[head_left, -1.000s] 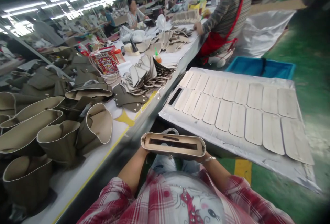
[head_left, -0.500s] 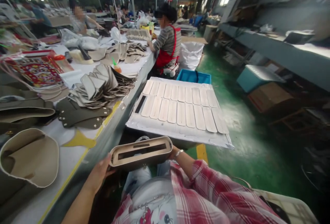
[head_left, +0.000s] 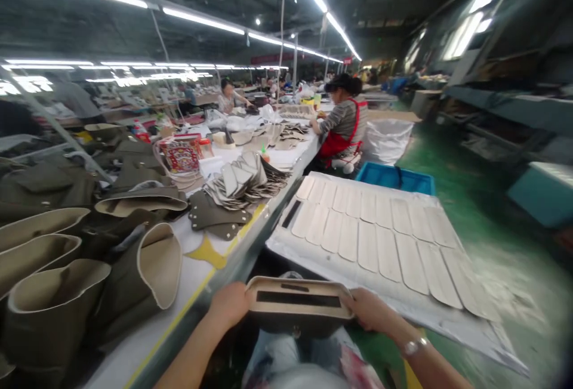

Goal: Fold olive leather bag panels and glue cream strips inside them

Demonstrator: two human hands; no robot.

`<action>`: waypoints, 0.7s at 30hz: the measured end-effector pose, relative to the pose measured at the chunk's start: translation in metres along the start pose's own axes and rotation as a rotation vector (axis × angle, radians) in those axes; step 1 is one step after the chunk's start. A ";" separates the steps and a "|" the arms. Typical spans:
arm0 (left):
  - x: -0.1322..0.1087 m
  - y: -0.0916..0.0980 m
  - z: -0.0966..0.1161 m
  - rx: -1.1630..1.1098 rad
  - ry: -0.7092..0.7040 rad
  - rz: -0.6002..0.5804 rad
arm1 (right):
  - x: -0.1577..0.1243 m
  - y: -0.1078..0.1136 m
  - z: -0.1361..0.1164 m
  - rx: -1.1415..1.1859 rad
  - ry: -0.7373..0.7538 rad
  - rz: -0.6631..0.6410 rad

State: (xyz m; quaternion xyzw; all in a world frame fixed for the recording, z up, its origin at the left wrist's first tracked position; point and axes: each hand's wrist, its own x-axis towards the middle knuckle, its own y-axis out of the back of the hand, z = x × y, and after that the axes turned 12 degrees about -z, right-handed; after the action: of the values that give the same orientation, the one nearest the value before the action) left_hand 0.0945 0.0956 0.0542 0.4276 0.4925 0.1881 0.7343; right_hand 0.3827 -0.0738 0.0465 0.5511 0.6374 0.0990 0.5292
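Observation:
A dark olive bag body (head_left: 304, 324) with a beige lined inside is held over my lap. Through its long rounded opening a dark strip and a shorter dark slot show. My left hand (head_left: 230, 304) grips its left end, and my right hand (head_left: 373, 308) grips the right end, fingers closed round the wall. Beyond it, a board covered in white (head_left: 295, 249) bears two rows of pale rounded panels (head_left: 362, 249). On the table to the left stand several similar open bag bodies (head_left: 159, 266).
The worktable (head_left: 197, 269) runs along my left, with a yellow-taped edge, a yellow star-tipped piece (head_left: 206, 252), stacked cut pieces (head_left: 237, 177) and a patterned red bag (head_left: 181, 156). Behind the board are a blue crate (head_left: 394, 179) and a person in a red apron (head_left: 344, 126).
The view has swung left and up. The bag body is now level and square to me, where it was tilted before; both hands still hold its ends.

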 end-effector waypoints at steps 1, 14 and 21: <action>0.000 -0.002 -0.001 0.016 -0.019 -0.016 | -0.003 0.001 -0.004 -0.037 -0.004 0.003; 0.026 -0.011 -0.013 -0.176 -0.055 -0.021 | 0.003 -0.004 -0.014 -0.220 -0.075 0.096; 0.041 -0.019 -0.030 -0.145 -0.046 -0.153 | 0.011 0.005 -0.011 -0.257 -0.106 0.071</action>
State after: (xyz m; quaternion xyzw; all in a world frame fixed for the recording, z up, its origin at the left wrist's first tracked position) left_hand 0.0838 0.1267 0.0114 0.3388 0.4916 0.1567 0.7867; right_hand 0.3784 -0.0583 0.0487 0.5057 0.5707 0.1692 0.6244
